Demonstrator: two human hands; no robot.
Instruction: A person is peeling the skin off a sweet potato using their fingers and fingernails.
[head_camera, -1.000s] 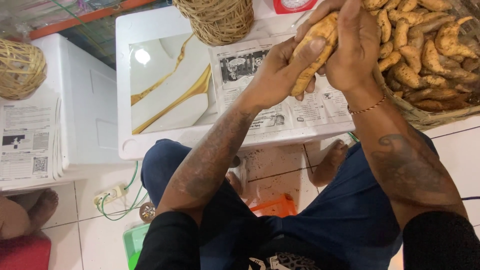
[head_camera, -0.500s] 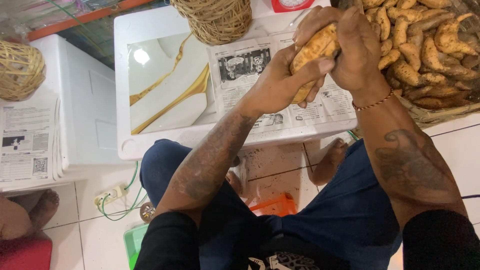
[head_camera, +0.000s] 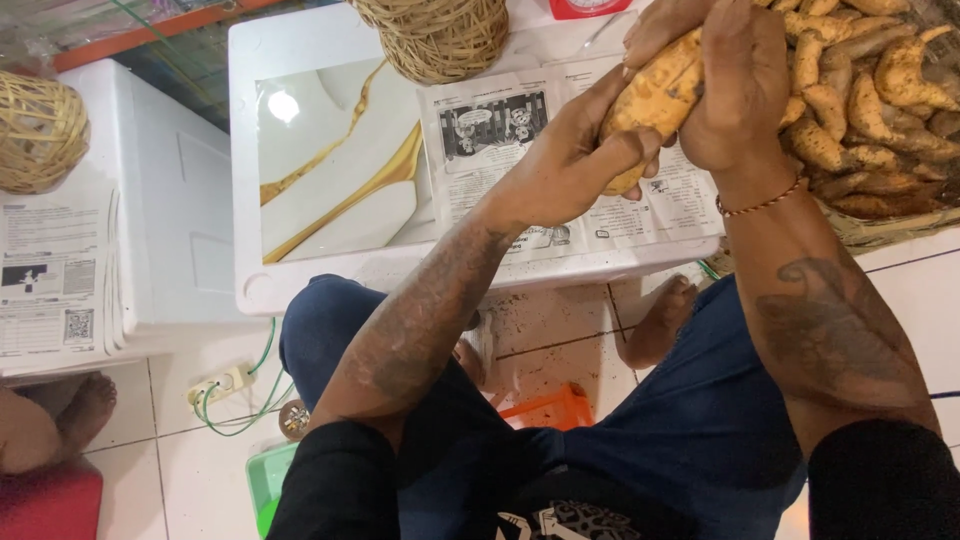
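Both hands have barely shifted since half a second ago — the sweet potato (head_camera: 655, 95) sits a touch higher in the grip. Left hand (head_camera: 570, 165) wraps its lower end from below; right hand (head_camera: 735, 85) closes over its upper part, a bead bracelet (head_camera: 762, 205) on that wrist. They hold it above a newspaper (head_camera: 500, 150) on the white table (head_camera: 300, 290) — just beside the tuber pile (head_camera: 870, 110) at right.
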